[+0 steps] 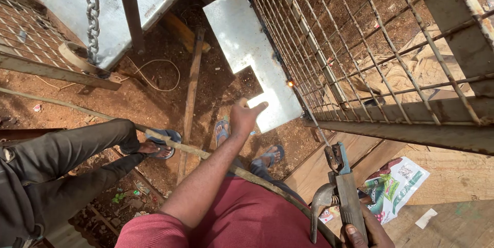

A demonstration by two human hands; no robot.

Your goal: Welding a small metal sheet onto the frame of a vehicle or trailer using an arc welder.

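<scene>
My right hand [363, 230], near and cut off by the edge, grips the electrode holder [343, 189] upright, jaws clear of me. My left hand [246, 117] reaches farther out, fingers loosely open, steadying the steel sheet [247, 42] against the mesh frame [360, 57], where a weld spot [290, 83] glows. No rod visible.

arms: bare, no sleeves | trousers [247, 217]: dark red | feet: 2 blue flip-flops [272, 154]

Bare red dirt ground [154, 99] strewn with a wooden plank [191, 93], looped cord [159, 75], pale sheet-metal piece [252, 52] and small litter scraps [126, 196]; lay alongside: board platform [453, 196] under a printed wrapper [393, 186] and paper scrap [426, 218].
</scene>
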